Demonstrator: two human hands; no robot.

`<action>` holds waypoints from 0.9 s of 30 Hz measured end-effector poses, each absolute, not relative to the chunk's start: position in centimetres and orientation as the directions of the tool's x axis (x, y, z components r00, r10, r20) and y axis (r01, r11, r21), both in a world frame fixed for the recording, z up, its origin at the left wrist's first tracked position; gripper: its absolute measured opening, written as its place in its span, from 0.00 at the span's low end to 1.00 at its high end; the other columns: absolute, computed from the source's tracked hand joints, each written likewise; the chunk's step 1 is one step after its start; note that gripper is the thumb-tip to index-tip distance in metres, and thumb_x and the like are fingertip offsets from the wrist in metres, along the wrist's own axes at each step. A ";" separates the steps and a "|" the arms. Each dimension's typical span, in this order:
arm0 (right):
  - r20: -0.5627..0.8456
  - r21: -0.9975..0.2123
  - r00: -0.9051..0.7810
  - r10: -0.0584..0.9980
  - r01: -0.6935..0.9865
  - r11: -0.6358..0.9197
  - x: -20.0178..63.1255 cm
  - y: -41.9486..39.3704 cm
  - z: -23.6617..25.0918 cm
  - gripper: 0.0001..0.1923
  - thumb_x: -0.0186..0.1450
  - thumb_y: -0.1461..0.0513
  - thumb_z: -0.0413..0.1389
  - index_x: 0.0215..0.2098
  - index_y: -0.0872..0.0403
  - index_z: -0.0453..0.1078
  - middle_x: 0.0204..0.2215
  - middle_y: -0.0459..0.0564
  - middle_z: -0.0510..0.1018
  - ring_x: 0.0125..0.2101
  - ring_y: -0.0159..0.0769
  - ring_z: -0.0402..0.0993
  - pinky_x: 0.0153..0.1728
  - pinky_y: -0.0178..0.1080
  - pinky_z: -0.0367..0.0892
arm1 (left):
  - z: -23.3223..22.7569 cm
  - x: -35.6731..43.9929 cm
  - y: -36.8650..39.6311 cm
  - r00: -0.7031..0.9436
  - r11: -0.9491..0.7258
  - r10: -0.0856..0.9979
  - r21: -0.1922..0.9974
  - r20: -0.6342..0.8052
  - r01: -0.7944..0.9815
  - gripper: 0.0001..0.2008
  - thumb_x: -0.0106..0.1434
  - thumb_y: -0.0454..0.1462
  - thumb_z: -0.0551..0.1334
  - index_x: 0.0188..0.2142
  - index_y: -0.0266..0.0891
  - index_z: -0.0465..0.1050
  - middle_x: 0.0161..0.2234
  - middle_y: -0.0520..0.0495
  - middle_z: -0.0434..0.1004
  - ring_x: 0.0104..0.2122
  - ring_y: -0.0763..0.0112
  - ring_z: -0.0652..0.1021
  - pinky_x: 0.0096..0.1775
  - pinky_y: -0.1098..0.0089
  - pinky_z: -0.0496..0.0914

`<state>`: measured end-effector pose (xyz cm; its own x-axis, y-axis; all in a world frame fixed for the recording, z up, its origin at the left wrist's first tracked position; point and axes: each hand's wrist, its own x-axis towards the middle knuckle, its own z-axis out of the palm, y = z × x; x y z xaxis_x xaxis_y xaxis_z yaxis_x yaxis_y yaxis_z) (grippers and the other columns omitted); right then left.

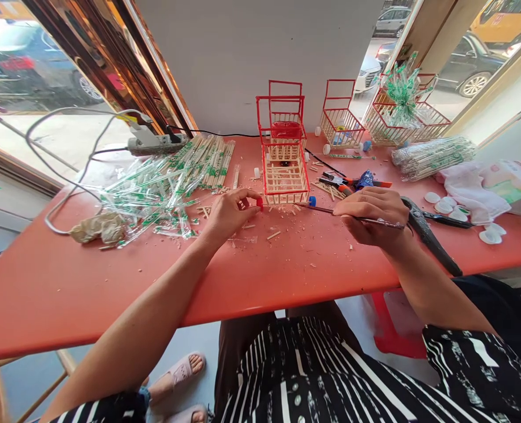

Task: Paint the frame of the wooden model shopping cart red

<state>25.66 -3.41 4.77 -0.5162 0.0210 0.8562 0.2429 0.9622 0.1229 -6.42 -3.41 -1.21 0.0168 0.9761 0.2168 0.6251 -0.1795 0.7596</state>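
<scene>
In front of me a small cart [287, 191] made of wooden sticks, with red-painted edges and bottle-cap wheels, stands on the table. My left hand [231, 210] is at its near left corner, thumb and fingers closed on a red bottle cap [259, 203]. My right hand [370, 214] grips a thin, dark paintbrush [324, 209]. The brush tip lies at the cart's near lower edge, close to a blue bottle cap [312, 201] on the right corner. The fingers of my right hand partly cover the brush handle.
Wrapped chopsticks and plastic sleeves [154, 188] lie left, by a power strip [157, 144]. More carts [342, 120] stand behind. On the right are pliers [340, 183], a black-handled tool [432, 238], white caps [446, 205] and a chopstick bundle [437, 155]. Stick scraps litter the red table [260, 282].
</scene>
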 end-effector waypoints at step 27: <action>0.855 0.107 -0.517 0.040 0.252 0.962 25.3 -3.5 4.2 0.05 0.75 0.61 0.59 0.39 0.48 0.74 0.26 0.41 0.85 0.25 0.31 0.83 0.30 0.35 0.74 | -1.4 -6.5 -3.1 0.039 -0.206 0.973 0.782 0.226 0.589 0.14 0.57 0.43 0.70 0.41 0.42 0.85 0.28 0.51 0.77 0.29 0.69 0.75 0.32 0.70 0.64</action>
